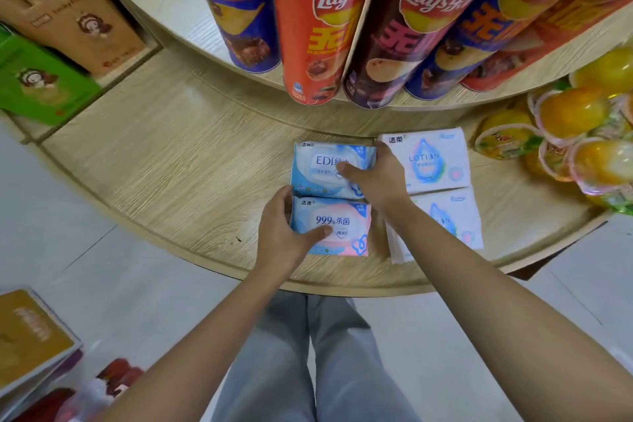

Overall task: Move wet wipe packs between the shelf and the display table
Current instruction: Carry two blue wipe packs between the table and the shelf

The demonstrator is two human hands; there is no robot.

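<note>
2 bare hands are engaged, 1 per pack. The left grip (286, 229) is closed on the pink-and-blue wipe pack (342, 233): its thumb lies across the top face and its fingers curl round the left edge. The right grip (375, 178) is closed on the blue wipe pack (322, 168), thumb on the printed face and fingers wrapped over the right edge.

Both packs lie flat on the wooden table (164, 161), the blue one directly behind the pink one and touching it. Assessment: holding each by an outer edge leaves the labels facing up and lets both packs be handled at once. Whether they are being lifted or set down cannot be determined.

Each pack is a soft film pouch with a pale, rounded flap label on top. The blue one reads "EDI" and the pink one "99.9".

Just to the right lie 2 white packs, the rear LOTION pack (428, 161) and the front LOTION pack (448, 219). Lay's crisp tubes (318, 27) stand on the upper shelf behind, and orange jelly cups (568, 120) are heaped further right.
</note>
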